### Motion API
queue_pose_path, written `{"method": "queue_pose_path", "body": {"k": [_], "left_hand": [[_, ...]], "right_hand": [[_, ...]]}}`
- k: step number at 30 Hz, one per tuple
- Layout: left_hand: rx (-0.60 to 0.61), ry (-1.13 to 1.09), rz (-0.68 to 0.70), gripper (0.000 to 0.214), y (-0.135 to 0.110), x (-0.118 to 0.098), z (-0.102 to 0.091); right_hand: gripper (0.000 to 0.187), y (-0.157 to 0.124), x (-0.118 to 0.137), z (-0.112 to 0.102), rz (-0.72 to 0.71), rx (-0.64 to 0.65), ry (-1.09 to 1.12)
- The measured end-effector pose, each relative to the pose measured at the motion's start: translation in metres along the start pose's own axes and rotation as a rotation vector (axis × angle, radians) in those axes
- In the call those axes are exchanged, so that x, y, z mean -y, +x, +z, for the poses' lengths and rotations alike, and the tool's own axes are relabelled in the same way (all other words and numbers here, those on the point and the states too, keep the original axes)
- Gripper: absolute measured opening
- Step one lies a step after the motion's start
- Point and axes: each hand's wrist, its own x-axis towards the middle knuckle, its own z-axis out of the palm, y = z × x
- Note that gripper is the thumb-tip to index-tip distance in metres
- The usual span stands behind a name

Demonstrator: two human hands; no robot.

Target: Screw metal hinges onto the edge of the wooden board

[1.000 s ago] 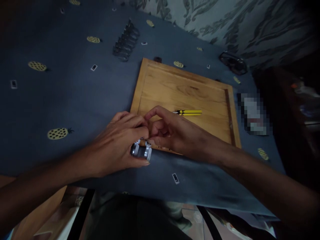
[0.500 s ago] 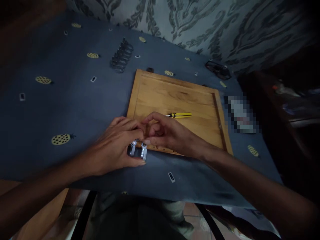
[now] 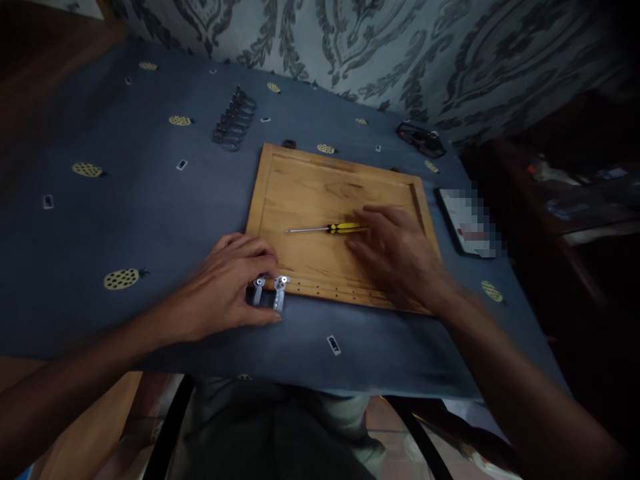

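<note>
Head view: my left fingers (image 3: 263, 265), parted wide, hold metal bracket (image 3: 280, 293) at board's (image 3: 305, 193) near-left corner; slackening could skew it. My right fingers (image 3: 381, 221) blurred at screwdriver (image 3: 345, 229); can't tell grip; hasty grab could roll it.

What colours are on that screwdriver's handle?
The screwdriver handle is yellow with black, as the head view, the only one, shows.

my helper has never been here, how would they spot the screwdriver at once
On the blue pineapple-patterned cloth lies a framed wooden board. The screwdriver lies on it, thin shaft pointing left, handle by the right hand. Its yellow-and-black handle sets it apart from the silver metal hardware at the left hand.
</note>
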Motion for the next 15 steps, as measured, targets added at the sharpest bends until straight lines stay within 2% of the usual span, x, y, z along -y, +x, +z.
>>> {"method": "queue_pose_path", "body": {"k": [3, 8, 12, 15], "left_hand": [[-0.005, 0.016, -0.002, 0.037, 0.000, 0.000, 0.000], [-0.005, 0.020, 0.005, 0.035, 0.001, -0.002, -0.002], [0.004, 0.011, -0.010, 0.036, 0.001, -0.003, -0.002], [-0.011, 0.008, -0.009, 0.035, 0.000, -0.004, -0.001]], "right_hand": [[0.018, -0.003, -0.005, 0.006, -0.005, 0.021, 0.009], [0.013, -0.012, -0.004, 0.009, 0.050, -0.081, 0.160], [0.014, -0.025, 0.007, 0.001, 0.174, -0.253, 0.434], [0.024, -0.026, 0.027, -0.010, 0.265, -0.387, 0.672]]}}
